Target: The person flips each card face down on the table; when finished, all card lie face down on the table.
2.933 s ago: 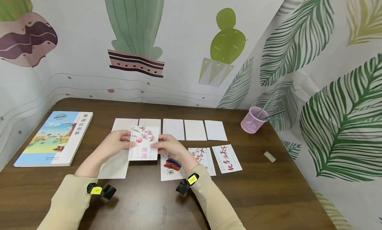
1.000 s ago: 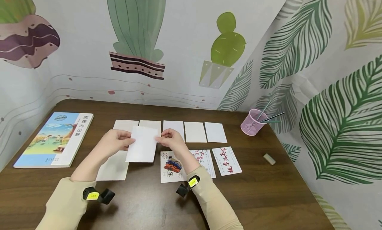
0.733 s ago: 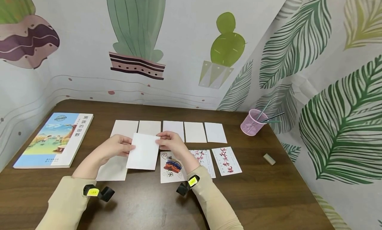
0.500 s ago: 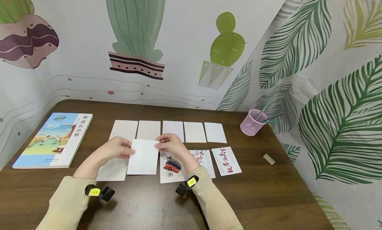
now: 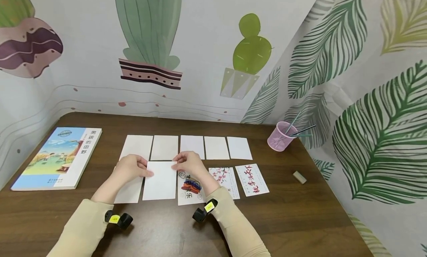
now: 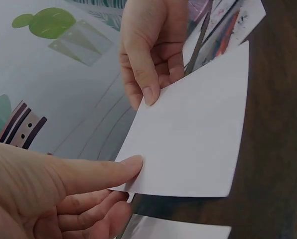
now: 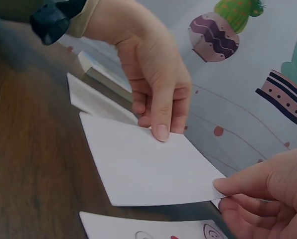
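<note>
A white card [image 5: 160, 183], its blank face up, lies in the front row position at the table's middle, held by both hands. My left hand [image 5: 131, 168] pinches its far left corner, thumb on top and fingers beneath, as the left wrist view shows. At the far right corner my right hand [image 5: 191, 166] pinches it the same way. In the right wrist view the card [image 7: 148, 169] is slightly tilted close over the table. To its left rests a blank card [image 5: 130, 192]; to its right, a card with red and blue drawing [image 5: 190, 190], partly behind my right arm.
Several blank cards [image 5: 217, 147] form a back row. A pink-blossom card [image 5: 225, 179] and a card with red characters [image 5: 252, 181] lie front right. Further right are a pink pen cup [image 5: 281, 136] and an eraser [image 5: 299, 177]. A book [image 5: 55, 157] lies at the left.
The card first showed pink flowers and writing; it was turned over to its blank face. Both hands then lowered it toward the near side, down to the front row, still holding it.
</note>
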### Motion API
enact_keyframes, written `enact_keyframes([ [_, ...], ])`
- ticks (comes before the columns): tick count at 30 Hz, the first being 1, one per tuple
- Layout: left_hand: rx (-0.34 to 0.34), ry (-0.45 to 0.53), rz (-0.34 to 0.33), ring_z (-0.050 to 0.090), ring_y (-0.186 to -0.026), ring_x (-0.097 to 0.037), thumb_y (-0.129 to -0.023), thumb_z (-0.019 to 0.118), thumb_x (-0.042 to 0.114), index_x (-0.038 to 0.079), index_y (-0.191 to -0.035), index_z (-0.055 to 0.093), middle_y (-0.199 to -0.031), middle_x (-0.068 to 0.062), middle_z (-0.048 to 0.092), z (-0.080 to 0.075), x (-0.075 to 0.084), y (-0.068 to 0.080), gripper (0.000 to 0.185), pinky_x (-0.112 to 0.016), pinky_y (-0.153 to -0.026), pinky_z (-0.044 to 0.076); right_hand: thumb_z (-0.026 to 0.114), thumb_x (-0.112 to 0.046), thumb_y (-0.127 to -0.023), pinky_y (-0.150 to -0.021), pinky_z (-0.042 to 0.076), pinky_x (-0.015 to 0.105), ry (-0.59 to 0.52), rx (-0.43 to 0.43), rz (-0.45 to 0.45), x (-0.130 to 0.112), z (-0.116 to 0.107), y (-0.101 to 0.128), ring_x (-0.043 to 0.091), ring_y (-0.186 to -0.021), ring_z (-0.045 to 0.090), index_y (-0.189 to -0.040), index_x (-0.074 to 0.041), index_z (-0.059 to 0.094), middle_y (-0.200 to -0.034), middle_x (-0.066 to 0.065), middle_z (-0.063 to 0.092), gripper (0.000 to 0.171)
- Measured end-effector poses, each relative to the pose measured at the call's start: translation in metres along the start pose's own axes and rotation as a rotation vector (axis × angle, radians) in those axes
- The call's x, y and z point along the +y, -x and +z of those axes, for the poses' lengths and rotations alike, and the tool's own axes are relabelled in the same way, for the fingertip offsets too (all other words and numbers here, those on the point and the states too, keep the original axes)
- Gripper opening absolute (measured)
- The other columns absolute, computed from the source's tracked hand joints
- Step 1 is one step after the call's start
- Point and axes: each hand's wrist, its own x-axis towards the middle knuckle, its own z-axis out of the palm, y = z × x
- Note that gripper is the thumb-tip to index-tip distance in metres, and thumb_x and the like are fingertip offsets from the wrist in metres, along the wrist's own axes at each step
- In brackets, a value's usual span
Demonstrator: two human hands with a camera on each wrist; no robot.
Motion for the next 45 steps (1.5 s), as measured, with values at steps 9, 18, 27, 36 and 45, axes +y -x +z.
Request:
enact_keyframes([
  [9,0.027,-0.05,-0.034,0.062,-0.073,-0.02,-0.074,0.084,0.023,-0.004,-0.097,0.067,-0.083,-0.01,0.07,0.005,0.002,0.001,0.04,-0.038,-0.068,0.047,0.081,-0.017,-0.079,-0.058,0.041,0.016,0.203,0.035,-0.03,0.002,0.004,0.001,0.005,-0.064,0.05,-0.09,-0.009,0.075,-0.073,-0.004,0.062,0.016],
  [18,0.026,-0.054,-0.048,0.063,-0.066,-0.016,-0.075,0.084,0.021,-0.008,-0.102,0.065,-0.077,-0.009,0.07,0.008,0.003,0.001,0.044,-0.032,-0.061,0.047,0.081,-0.016,-0.08,-0.058,0.04,0.015,0.264,0.052,-0.034,0.0,0.009,-0.001,0.004,-0.063,0.047,-0.09,-0.007,0.075,-0.072,-0.003,0.061,0.015],
  [27,0.055,-0.053,-0.04,0.061,-0.069,-0.018,-0.072,0.085,0.018,-0.007,-0.1,0.067,-0.079,-0.012,0.07,0.009,0.002,0.0,0.042,-0.031,-0.061,0.045,0.08,-0.016,-0.081,-0.059,0.04,0.015,0.271,0.039,-0.064,0.003,0.01,-0.003,0.003,-0.063,0.048,-0.09,-0.007,0.075,-0.072,-0.003,0.063,0.013],
  [36,0.075,-0.032,0.016,0.061,-0.073,-0.021,-0.072,0.085,0.018,-0.006,-0.1,0.066,-0.08,-0.011,0.07,0.012,0.003,-0.001,0.041,-0.031,-0.062,0.045,0.077,-0.017,-0.083,-0.062,0.042,0.016,0.245,0.016,-0.081,0.003,-0.003,0.0,0.005,-0.067,0.051,-0.093,-0.01,0.075,-0.076,-0.004,0.063,0.012],
  [45,0.051,0.029,0.213,0.068,-0.083,-0.025,-0.076,0.083,0.017,-0.003,-0.106,0.067,-0.09,-0.011,0.073,0.028,0.014,-0.002,0.039,-0.034,-0.068,0.052,0.079,-0.015,-0.081,-0.066,0.046,0.022,0.273,0.01,-0.057,0.014,-0.041,0.009,0.01,-0.077,0.057,-0.102,-0.007,0.072,-0.086,0.002,0.067,0.023],
])
